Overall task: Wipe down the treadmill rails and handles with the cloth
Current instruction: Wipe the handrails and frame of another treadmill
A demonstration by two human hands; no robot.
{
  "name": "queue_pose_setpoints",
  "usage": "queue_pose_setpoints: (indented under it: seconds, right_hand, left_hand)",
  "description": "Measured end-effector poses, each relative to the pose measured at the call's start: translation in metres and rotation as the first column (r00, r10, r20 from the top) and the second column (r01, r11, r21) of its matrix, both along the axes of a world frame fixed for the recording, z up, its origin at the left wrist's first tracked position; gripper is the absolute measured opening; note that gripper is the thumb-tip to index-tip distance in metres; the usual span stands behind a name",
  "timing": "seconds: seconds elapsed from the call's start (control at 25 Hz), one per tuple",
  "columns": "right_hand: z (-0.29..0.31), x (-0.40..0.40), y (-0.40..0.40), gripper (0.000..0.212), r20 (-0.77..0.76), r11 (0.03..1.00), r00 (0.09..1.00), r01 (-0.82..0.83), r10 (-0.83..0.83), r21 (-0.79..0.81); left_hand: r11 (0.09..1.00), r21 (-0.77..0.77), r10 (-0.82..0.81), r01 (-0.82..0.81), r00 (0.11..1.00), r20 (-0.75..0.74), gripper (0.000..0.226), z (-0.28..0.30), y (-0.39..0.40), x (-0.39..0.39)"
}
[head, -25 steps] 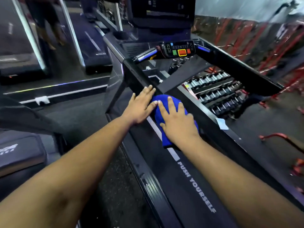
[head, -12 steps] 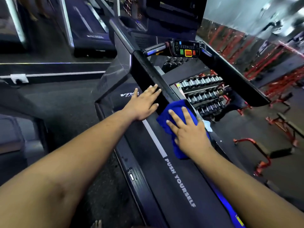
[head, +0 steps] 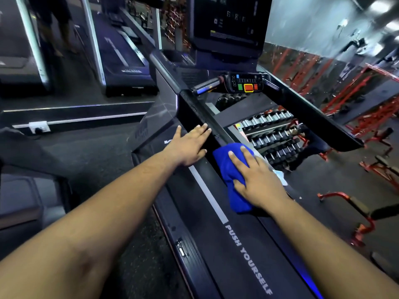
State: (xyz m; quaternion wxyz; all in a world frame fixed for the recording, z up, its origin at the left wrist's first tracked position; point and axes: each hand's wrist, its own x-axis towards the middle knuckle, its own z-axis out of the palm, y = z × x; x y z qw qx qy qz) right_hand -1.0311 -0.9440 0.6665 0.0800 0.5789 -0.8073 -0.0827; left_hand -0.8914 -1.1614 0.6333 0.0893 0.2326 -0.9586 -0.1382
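Observation:
A bunched blue cloth (head: 232,169) lies on the black treadmill deck, by the belt's right edge. My right hand (head: 257,178) presses flat on the cloth with its fingers spread. My left hand (head: 190,145) rests open against the lower end of the left handrail (head: 194,113), fingers straight. The right handrail (head: 313,119) runs from the console down toward the right. Between the rails sits a control bar (head: 246,85) with green, orange and red buttons. The belt (head: 200,212) carries a grey stripe and the words "PUSH YOURSELF".
The console screen (head: 226,24) stands dark above the control bar. Dumbbell racks (head: 272,134) appear below and beyond the rails, with red equipment frames (head: 367,117) to the right. Other treadmills (head: 121,52) stand at the left, across a dark floor.
The view has swung left and back right. My right hand has slid the cloth from the belt's middle toward its right edge. My left hand stayed by the left handrail.

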Motion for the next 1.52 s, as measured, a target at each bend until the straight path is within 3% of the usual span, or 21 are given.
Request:
queue_pose_setpoints:
  seconds: [0.08, 0.28, 0.52, 0.76, 0.88, 1.0, 1.16, 1.28, 1.4, 1.52]
  right_hand:
    - [-0.003, -0.004, 0.002, 0.077, 0.004, 1.000, 1.000, 0.015, -0.015, -0.015]
    - [0.008, 0.002, -0.113, 0.070, 0.109, 0.998, 0.994, 0.037, -0.032, -0.046]
    - [0.017, -0.021, -0.130, 0.077, 0.237, 0.998, 0.971, -0.028, 0.013, 0.061]
    - [0.024, -0.023, -0.194, 0.077, 0.258, 0.991, 0.966, -0.050, 0.017, 0.120]
    - [0.034, -0.029, -0.220, 0.080, 0.277, 0.980, 0.961, -0.061, 0.007, 0.190]
    - [0.047, -0.032, -0.242, 0.084, 0.277, 0.966, 0.961, -0.076, 0.005, 0.246]
    - [0.057, -0.038, -0.246, 0.089, 0.243, 0.972, 0.968, 0.005, -0.065, 0.236]
    - [0.056, -0.032, -0.233, 0.092, 0.326, 0.964, 0.922, 0.140, -0.210, 0.224]
    - [0.043, -0.017, -0.230, 0.093, 0.400, 0.942, 0.853, 0.298, -0.336, 0.155]
    - [0.034, -0.003, -0.232, 0.093, 0.359, 0.923, 0.852, 0.373, -0.381, 0.095]
  left_hand:
    - [1.000, -0.015, -0.012, 0.012, 1.000, -0.008, 0.074, -0.004, -0.006, 0.000]
    - [0.995, 0.044, 0.088, -0.087, 0.996, -0.020, 0.076, -0.005, -0.034, -0.008]
    - [0.997, -0.033, 0.076, -0.076, 0.997, 0.014, 0.076, 0.010, -0.064, -0.017]
    - [0.994, -0.035, 0.107, -0.105, 0.993, 0.041, 0.076, 0.023, -0.104, -0.026]
    - [0.998, -0.050, 0.029, -0.026, 0.998, 0.052, 0.077, 0.038, -0.141, -0.039]
    - [0.977, -0.141, -0.150, 0.158, 0.986, 0.067, 0.084, 0.047, -0.186, -0.056]
    - [0.872, -0.255, -0.426, 0.419, 0.904, 0.028, 0.084, 0.044, -0.242, -0.082]
    - [0.753, -0.280, -0.612, 0.596, 0.790, 0.039, 0.075, 0.041, -0.254, -0.100]
    - [0.613, -0.285, -0.743, 0.737, 0.661, 0.110, 0.074, 0.046, -0.264, -0.117]
    - [0.505, -0.239, -0.812, 0.829, 0.550, 0.192, 0.080, 0.054, -0.271, -0.131]
